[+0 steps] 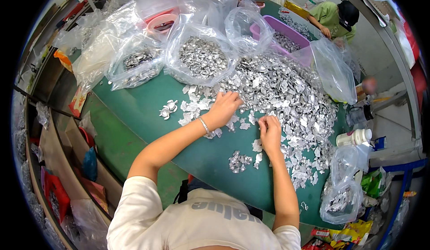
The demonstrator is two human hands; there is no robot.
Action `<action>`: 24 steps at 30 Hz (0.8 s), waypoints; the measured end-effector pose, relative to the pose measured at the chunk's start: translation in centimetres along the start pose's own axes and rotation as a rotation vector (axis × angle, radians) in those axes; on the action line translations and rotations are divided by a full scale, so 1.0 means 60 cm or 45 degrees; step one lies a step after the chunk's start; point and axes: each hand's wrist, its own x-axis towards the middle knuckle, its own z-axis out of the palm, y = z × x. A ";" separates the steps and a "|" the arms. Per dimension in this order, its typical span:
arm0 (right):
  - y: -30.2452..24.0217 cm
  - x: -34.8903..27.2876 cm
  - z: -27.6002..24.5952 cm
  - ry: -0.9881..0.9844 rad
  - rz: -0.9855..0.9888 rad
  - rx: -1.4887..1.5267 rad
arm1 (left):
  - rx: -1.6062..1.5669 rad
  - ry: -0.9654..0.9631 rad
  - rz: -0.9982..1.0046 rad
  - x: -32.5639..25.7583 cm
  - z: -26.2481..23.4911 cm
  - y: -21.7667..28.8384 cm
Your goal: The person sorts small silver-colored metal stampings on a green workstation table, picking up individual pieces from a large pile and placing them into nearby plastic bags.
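While a lumpy silvery clump (pixel 240 161) sits near on the smooth green table (pixel 204 167), the right hand (pixel 270 134) bunches its fingertips and the left hand (pixel 224 109) curls among jagged metal pieces (pixel 286 88); whether either clamps one, I cannot tell. Beyond bulges a crinkly clear bag (pixel 174 62).

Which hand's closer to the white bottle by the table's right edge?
Right. The right hand is left of the white bottle, with part of the metal-piece pile between them; the left hand is farther left.
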 end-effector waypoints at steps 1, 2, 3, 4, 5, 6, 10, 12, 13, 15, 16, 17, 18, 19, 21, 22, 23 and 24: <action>-0.019 -0.001 -0.016 -0.062 0.050 0.076 | -0.009 0.007 -0.004 -0.001 0.001 -0.002; -0.037 -0.005 -0.034 -0.234 -0.001 0.084 | -0.020 0.009 -0.001 -0.001 0.003 -0.002; -0.043 -0.015 -0.040 -0.389 -0.035 0.064 | -0.020 0.007 -0.009 -0.001 0.004 -0.002; -0.047 -0.025 -0.044 -0.545 -0.071 0.045 | -0.020 0.005 -0.018 -0.001 0.005 -0.003; -0.051 -0.030 -0.047 -0.699 -0.109 0.025 | -0.018 0.006 -0.026 0.000 0.007 -0.002; -0.054 -0.022 -0.046 -0.875 0.016 0.085 | -0.019 0.008 -0.026 0.000 0.010 -0.004; -0.019 0.024 -0.002 -0.291 0.327 -0.062 | -0.048 0.005 0.001 0.009 0.019 -0.012; 0.007 0.040 0.037 -0.067 0.097 -0.356 | -0.095 0.067 -0.011 0.010 0.013 -0.015; 0.012 0.040 0.048 -0.063 0.020 -0.432 | -0.137 0.137 -0.031 0.011 0.009 -0.014; 0.008 0.040 0.060 -0.060 -0.123 -0.589 | -0.297 0.241 -0.115 0.013 -0.004 -0.001; 0.010 0.041 0.057 -0.031 -0.172 -0.599 | -0.408 0.277 -0.180 0.012 -0.011 0.007; 0.016 0.038 0.052 -0.043 -0.120 -0.538 | -0.525 0.311 -0.244 0.010 -0.019 0.018; 0.023 0.034 0.045 -0.053 -0.067 -0.477 | -0.556 0.267 -0.242 0.004 -0.024 0.026; 0.029 0.029 0.039 -0.061 -0.013 -0.416 | -0.587 0.222 -0.238 -0.006 -0.029 0.034; 0.020 0.024 0.019 -0.144 0.141 -0.169 | -0.687 0.100 -0.214 -0.028 -0.025 0.049; 0.010 0.022 0.003 -0.241 0.186 -0.062 | -0.756 0.018 -0.196 -0.044 -0.016 0.056; -0.005 0.018 -0.014 -0.344 0.231 0.045 | -0.826 -0.064 -0.186 -0.061 -0.009 0.064; -0.029 0.019 -0.038 -0.635 0.326 0.147 | -0.875 -0.122 -0.168 -0.072 -0.011 0.075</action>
